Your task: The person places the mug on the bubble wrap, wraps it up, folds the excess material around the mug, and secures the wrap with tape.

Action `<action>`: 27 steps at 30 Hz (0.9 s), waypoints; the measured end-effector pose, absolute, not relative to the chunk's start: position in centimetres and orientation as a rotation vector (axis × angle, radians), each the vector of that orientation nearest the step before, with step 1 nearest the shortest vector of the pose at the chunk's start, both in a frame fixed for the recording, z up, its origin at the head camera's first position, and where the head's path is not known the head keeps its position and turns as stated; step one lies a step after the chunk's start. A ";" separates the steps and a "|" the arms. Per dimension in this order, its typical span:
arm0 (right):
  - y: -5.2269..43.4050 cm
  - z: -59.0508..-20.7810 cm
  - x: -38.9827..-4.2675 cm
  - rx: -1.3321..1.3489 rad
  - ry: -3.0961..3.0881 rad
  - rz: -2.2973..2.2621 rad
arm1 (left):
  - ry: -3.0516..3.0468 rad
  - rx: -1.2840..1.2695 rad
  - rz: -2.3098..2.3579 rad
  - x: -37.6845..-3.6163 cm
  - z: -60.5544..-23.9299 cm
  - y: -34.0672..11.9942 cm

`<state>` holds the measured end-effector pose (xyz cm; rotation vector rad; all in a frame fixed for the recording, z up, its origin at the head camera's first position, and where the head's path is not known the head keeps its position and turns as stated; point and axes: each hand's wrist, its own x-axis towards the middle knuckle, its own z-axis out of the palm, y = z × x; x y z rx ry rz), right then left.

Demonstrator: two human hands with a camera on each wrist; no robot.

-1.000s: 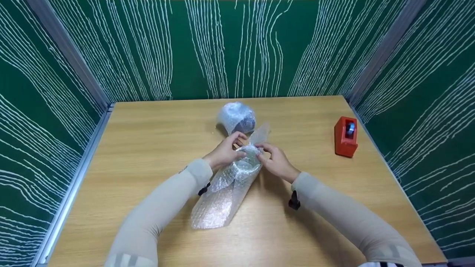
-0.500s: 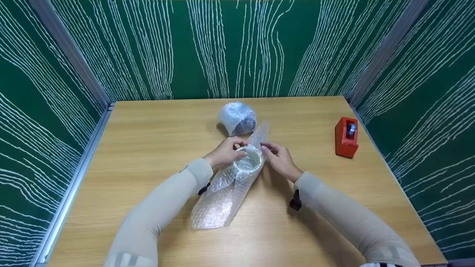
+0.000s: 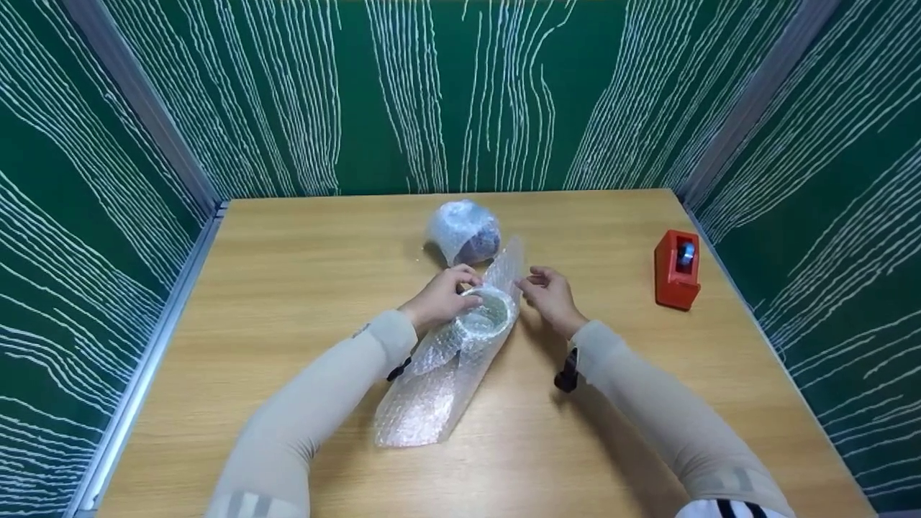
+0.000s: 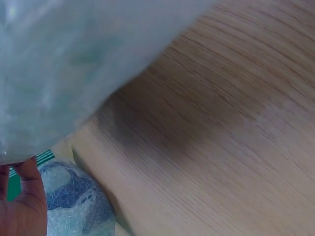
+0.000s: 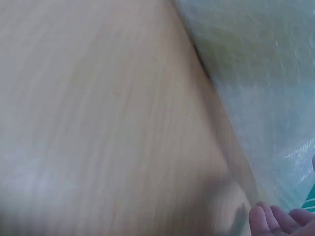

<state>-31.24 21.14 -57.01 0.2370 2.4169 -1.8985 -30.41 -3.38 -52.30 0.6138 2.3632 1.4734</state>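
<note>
Fingers of left hand (image 3: 440,298) curled on the rim of a cup (image 3: 488,314), thumb side toward the viewer, pinning it in place so the wrap (image 3: 439,374) cannot spring back off it. Cup lying at mid-counter, half swaddled, mouth turned up and toward the right, the bubble sheet running under it from a loose near end close to the left sleeve to a far flap (image 3: 506,265) standing up just beyond the rim. Right hand (image 3: 548,296) just beside the cup but clear of it, fingers loosely bent and holding nothing, nearest that raised flap; apparently let go so the left alone steadies the bundle. From the left wrist, only blurred wrap (image 4: 64,69) overhead, bare counter (image 4: 221,147) below, and one fingertip beside a bundle (image 4: 74,206) already wrapped, blue showing through its bubbles. That same bundle (image 3: 464,232) sitting just behind the cup in the head view, apart from both hands, set back out of the working space. From the right wrist, fingertips (image 5: 275,221) at the bottom edge, wrap (image 5: 256,73) filling the upper right, nothing pinched. Red tape dispenser (image 3: 677,269) well off to the right near the counter (image 3: 288,273) edge, within reach of the free right hand. Green panels with white lines closing in the three far sides.
</note>
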 end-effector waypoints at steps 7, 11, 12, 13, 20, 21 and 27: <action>21.0 -57.1 -32.7 0.357 2.227 -2.008 | 2.399 0.639 1.437 -30.3 -52.3 -3.6; 20.6 -56.8 -33.2 0.411 2.142 -2.032 | 2.416 0.651 1.424 -30.4 -52.3 -3.6; 20.5 -56.7 -33.3 0.422 2.130 -2.025 | 2.416 0.649 1.423 -30.4 -52.2 -3.6; 20.5 -56.6 -33.3 0.433 2.124 -2.015 | 2.414 0.649 1.423 -30.4 -52.2 -3.6; 20.4 -56.6 -33.6 0.507 2.091 -1.984 | 2.407 0.659 1.437 -30.5 -52.4 -3.4; 20.4 -56.5 -33.6 0.508 2.089 -1.995 | 2.408 0.660 1.436 -30.6 -52.4 -3.4; 20.2 -56.1 -33.2 0.414 2.105 -2.078 | 2.442 0.630 1.401 -30.5 -52.3 -3.6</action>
